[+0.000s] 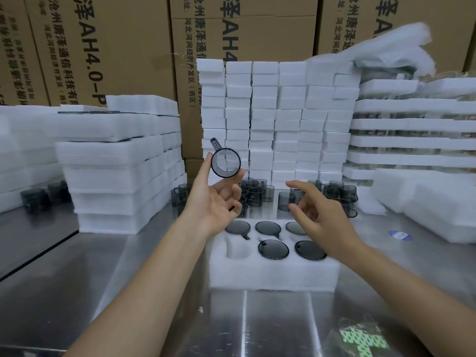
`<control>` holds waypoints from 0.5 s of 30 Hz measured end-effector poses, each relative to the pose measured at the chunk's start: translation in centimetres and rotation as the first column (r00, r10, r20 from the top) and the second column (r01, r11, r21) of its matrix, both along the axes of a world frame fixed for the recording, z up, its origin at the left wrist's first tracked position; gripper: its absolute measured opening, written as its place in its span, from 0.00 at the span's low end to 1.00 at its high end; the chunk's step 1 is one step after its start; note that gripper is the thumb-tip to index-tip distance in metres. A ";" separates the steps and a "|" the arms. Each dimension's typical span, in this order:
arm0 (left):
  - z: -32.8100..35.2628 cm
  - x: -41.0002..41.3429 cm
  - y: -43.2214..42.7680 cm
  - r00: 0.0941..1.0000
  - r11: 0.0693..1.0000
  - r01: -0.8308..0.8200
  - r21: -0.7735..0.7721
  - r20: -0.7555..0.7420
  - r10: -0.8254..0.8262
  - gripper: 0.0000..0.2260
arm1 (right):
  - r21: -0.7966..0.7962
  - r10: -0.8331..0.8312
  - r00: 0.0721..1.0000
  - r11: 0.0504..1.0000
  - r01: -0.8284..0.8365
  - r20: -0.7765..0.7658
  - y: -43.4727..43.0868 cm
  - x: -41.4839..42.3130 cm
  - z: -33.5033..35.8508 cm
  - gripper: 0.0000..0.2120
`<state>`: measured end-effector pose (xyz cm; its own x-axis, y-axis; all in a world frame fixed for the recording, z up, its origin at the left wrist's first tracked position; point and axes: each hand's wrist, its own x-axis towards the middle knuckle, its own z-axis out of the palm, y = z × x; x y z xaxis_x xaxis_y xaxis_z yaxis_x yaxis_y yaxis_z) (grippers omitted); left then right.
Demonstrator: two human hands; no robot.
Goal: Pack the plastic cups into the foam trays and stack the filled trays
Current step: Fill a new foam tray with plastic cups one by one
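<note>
My left hand (215, 199) holds up a clear grey plastic cup (226, 162) between thumb and fingertips, its open mouth facing me and its handle pointing up. My right hand (318, 216) hovers with loosely spread fingers above the back right of a white foam tray (273, 275) and holds nothing. Several cups sit upside down in the tray's holes (273, 249); the front left hole (235, 249) is empty. A cluster of loose grey cups (255, 193) stands on the metal table behind the tray.
Stacks of filled foam trays (118, 166) rise at the left and right (412, 130). Columns of small white foam blocks (278, 112) stand at the back before cardboard boxes (116, 47). A green-patterned bag (360, 338) lies near the front right.
</note>
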<state>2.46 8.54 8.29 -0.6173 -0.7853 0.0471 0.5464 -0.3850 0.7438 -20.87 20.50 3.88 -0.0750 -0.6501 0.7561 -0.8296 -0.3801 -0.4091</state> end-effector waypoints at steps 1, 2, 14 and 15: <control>0.0 0.0 0.1 1.000 1.000 0.004 -0.005 0.009 -0.004 0.35 | 0.000 0.000 1.000 1.000 0.000 0.001 0.0 0.0 0.0 0.22; 0.0 -0.1 0.2 1.000 1.000 0.006 -0.019 0.025 -0.005 0.34 | 0.000 0.000 1.000 1.000 0.000 0.001 0.0 -0.1 0.0 0.22; 0.1 0.0 1.1 0.851 0.735 0.184 -0.652 0.480 0.212 0.24 | 0.009 0.004 1.000 1.000 -0.004 -0.030 -0.2 -0.5 -0.2 0.19; 0.2 0.5 0.9 0.840 0.702 0.228 -0.675 0.501 0.209 0.24 | 0.010 0.005 0.999 1.000 -0.004 -0.032 -0.2 -0.5 -0.2 0.19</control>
<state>2.94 9.45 8.50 -0.7205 -0.6483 0.2462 0.0051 0.3500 0.9367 -21.38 20.26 3.66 -0.0482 -0.6581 0.7514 -0.8404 -0.3799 -0.3866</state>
